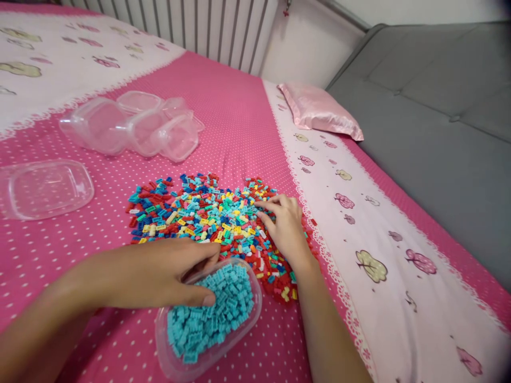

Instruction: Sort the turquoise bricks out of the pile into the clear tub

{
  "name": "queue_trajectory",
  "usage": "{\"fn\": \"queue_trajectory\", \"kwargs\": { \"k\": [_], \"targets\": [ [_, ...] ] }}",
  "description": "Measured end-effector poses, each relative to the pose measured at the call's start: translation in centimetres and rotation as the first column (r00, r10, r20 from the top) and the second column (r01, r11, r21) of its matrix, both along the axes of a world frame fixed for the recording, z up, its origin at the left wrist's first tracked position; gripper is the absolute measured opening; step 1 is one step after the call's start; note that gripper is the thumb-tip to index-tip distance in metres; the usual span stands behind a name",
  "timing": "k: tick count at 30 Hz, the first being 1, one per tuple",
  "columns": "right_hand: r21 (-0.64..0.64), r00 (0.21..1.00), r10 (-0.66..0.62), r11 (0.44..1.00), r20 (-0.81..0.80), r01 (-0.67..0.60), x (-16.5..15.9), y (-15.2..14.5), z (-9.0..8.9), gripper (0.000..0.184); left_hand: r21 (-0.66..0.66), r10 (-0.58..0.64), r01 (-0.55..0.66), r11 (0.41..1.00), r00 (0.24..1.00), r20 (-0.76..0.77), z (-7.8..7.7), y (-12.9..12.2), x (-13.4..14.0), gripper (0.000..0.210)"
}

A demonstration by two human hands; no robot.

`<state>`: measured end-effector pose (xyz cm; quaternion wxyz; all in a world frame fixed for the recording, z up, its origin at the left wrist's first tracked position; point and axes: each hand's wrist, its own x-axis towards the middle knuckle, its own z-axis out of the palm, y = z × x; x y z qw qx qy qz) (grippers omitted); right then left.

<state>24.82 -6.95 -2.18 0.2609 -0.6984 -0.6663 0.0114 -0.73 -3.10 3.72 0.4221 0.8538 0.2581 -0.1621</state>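
Left hand [167, 271] over tub [163, 354], right hand [286, 226] at brick pile [199, 213], both half-curled, grip unclear; containers [143, 132], pillow [319, 109] beyond

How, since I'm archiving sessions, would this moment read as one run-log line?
left hand: at tub, thumb over turquoise bricks | right hand: at mixed brick pile | clear containers: on pink bedsheet

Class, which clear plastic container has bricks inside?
The near container at the left hand: it holds turquoise bricks, while the clustered containers farther back show none.

Loose bricks [199, 213] lie behind the filled tub [161, 344], containers [144, 132], perhaps stacked, farther back left.
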Motion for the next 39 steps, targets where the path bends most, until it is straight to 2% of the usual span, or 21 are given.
{"fn": "queue_trajectory", "kwargs": {
  "k": [3, 15, 24, 29, 39],
  "targets": [
    [-0.005, 1.0, -0.004, 1.0, 0.02, 0.005, -0.02, 0.02, -0.07, 0.025, -0.001, -0.003, 0.003, 1.0, 1.0, 0.022, 0.01, -0.02, 0.08, 0.028],
    [0.004, 1.0, 0.004, 1.0, -0.005, -0.004, 0.05, -0.24, 0.46, 0.007, 0.018, -0.004, 0.004, 1.0, 1.0, 0.008, 0.29, -0.06, 0.31, 0.027],
    [0.062, 1.0, 0.02, 0.998, -0.007, -0.019, 0.34, -0.11, -0.02, 0.006, 0.039, 0.025, -0.026, 0.999, 1.0, 0.011, 0.12, -0.1, 0.16, 0.025],
    [0.042, 0.998, 0.055, 0.998, -0.013, -0.054, 0.52, -0.13, -0.31, 0.018, 0.052, 0.02, -0.02, 0.998, 1.0, -0.005, 0.15, -0.11, 0.2, 0.024],
    [0.064, 0.999, 0.033, 0.997, -0.001, -0.033, 0.61, -0.13, -0.18, 0.009, 0.05, 0.012, -0.012, 0.999, 1.0, -0.009, 0.24, -0.13, 0.13, 0.024]
  ]
}}
